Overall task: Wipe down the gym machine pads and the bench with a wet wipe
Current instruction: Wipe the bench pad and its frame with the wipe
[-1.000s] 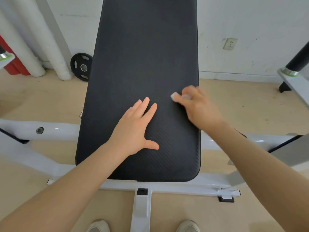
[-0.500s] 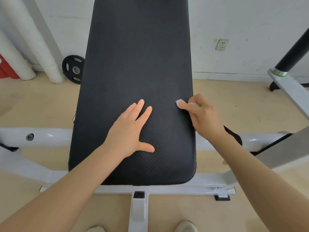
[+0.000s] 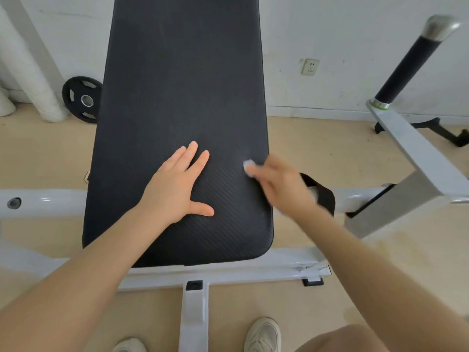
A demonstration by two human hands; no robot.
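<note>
Left hand (image 3: pixel 175 191) lies flat on black bench pad (image 3: pixel 182 85), fingers straight & spread, thumb out toward the right hand. Right hand (image 3: pixel 281 184) sits just beside it at the pad's right edge, motion-blurred; it looks to be pinching a small white wet wipe (image 3: pixel 249 166), which pokes out past the fingertips & touches the pad. White frame (image 3: pixel 228 273) runs under both forearms, w/ a crossbar out to either side of the hands. Past the left hand, far side: black weight plate (image 3: pixel 81 99) leaning at the wall. Past the right hand: black-grip handle (image 3: pixel 408 64) on an angled arm, plus wall socket (image 3: pixel 310 66). Light shoe (image 3: pixel 264 335) below the right forearm.
</note>
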